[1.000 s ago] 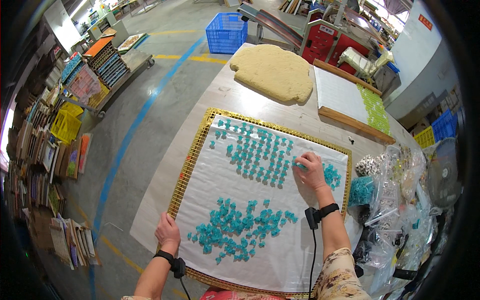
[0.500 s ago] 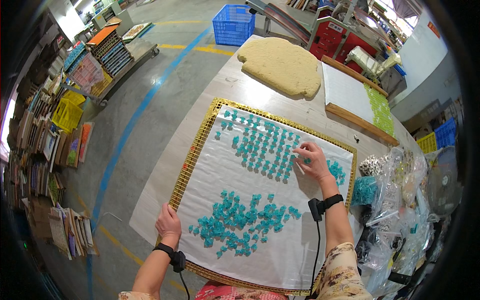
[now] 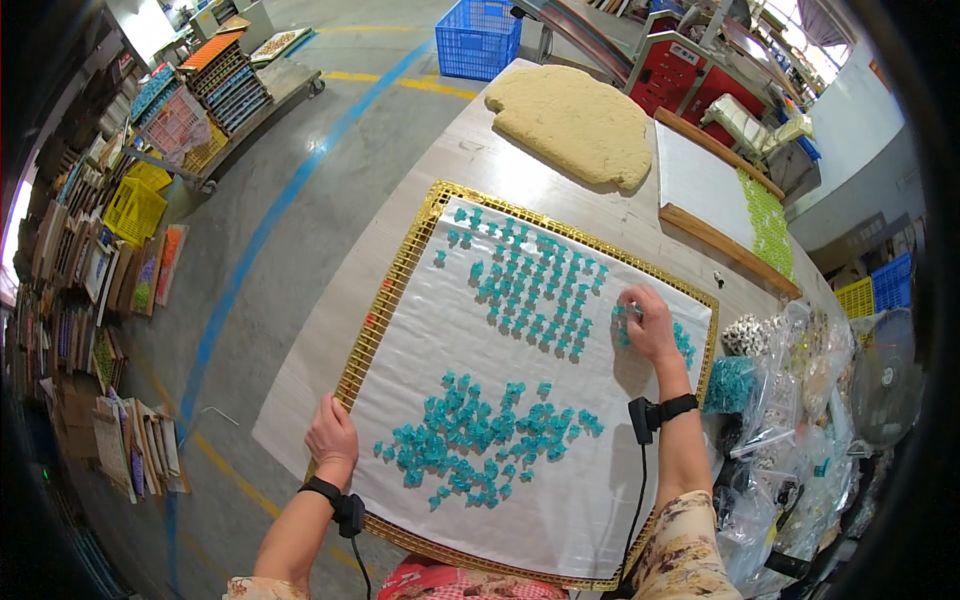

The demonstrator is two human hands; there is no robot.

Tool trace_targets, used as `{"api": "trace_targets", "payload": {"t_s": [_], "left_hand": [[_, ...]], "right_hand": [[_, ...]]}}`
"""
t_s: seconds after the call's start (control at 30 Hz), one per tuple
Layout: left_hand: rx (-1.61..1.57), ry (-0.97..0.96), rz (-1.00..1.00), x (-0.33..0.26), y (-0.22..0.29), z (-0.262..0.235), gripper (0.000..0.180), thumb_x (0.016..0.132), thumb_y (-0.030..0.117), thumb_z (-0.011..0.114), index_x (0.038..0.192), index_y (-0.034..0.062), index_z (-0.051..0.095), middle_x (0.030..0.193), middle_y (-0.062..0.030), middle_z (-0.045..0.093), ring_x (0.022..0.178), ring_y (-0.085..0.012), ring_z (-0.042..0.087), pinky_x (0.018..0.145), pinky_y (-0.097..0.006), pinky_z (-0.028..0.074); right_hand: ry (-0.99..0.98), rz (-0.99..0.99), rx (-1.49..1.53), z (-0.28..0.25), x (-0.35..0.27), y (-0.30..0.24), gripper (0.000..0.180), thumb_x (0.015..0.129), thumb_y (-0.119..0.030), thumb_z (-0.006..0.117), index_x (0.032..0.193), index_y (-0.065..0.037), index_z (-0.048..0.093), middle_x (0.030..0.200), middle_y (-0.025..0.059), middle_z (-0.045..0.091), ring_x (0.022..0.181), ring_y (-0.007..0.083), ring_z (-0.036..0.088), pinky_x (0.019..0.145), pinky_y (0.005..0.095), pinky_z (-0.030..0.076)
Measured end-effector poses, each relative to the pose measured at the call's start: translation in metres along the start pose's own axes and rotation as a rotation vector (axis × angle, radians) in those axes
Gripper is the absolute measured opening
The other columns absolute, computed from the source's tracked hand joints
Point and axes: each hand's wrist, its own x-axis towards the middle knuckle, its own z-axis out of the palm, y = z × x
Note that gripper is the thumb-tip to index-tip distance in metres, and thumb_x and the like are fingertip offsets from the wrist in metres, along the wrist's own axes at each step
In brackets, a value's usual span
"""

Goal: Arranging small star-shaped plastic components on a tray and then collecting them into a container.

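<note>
A large tray with a gold lattice rim [image 3: 403,258] lies tilted across the table, lined with a white sheet [image 3: 405,345]. My left hand [image 3: 332,440] is closed round its left rim. Small teal translucent pieces stand in loose rows [image 3: 535,290] on the upper part of the sheet. A scattered heap of the same pieces [image 3: 470,435] lies nearer to me. Over a smaller teal cluster [image 3: 684,343] at the right, my right hand [image 3: 650,325] is closed with fingertips pointing down. What those fingertips hold, if anything, is hidden.
Beyond the tray lie a flat tan slab [image 3: 575,125] and a wood-edged board [image 3: 700,190] with green pieces. Clear plastic bags [image 3: 780,400] crowd the table's right side. A blue crate [image 3: 478,40] stands on the floor ahead; stacked panels [image 3: 60,300] line the left.
My right hand has moved right, away from the rows of teal pieces to the cluster near the right rim. My left hand stays on the left rim.
</note>
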Motion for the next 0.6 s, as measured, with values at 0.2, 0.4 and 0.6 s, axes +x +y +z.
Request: {"api": "trace_targets", "payload": {"t_s": [0.2,0.4,0.6], "left_hand": [[-0.013,-0.007,0.011,0.001,0.001,-0.002,0.026,0.096,0.024,0.041,0.110,0.0087,0.056,0.092,-0.0206,0.065,0.083,-0.0431,0.061,0.069,-0.052,0.047],[-0.010,-0.022,-0.012,0.000,0.001,-0.002,0.027,0.097,0.025,0.040,0.111,0.0090,0.056,0.092,-0.0201,0.065,0.084,-0.0429,0.061,0.070,-0.052,0.047],[-0.006,-0.039,-0.027,0.000,0.000,-0.002,0.027,0.097,0.026,0.040,0.111,0.0093,0.056,0.092,-0.0202,0.065,0.083,-0.0428,0.061,0.069,-0.052,0.047]], "right_hand": [[0.189,-0.141,-0.016,0.024,0.029,-0.008,0.034,0.073,-0.005,0.062,0.107,-0.003,0.061,0.105,0.0145,0.058,0.099,0.0341,0.057,0.085,0.0381,0.048],[0.124,-0.074,0.005,0.034,0.037,-0.009,0.027,0.070,-0.006,0.065,0.097,-0.003,0.061,0.101,0.0137,0.059,0.097,0.0310,0.058,0.084,0.0372,0.048],[-0.031,0.015,0.066,0.017,0.015,-0.009,0.017,0.066,-0.003,0.062,0.082,-0.002,0.057,0.089,0.0125,0.059,0.089,0.0305,0.058,0.081,0.0360,0.049]]}}
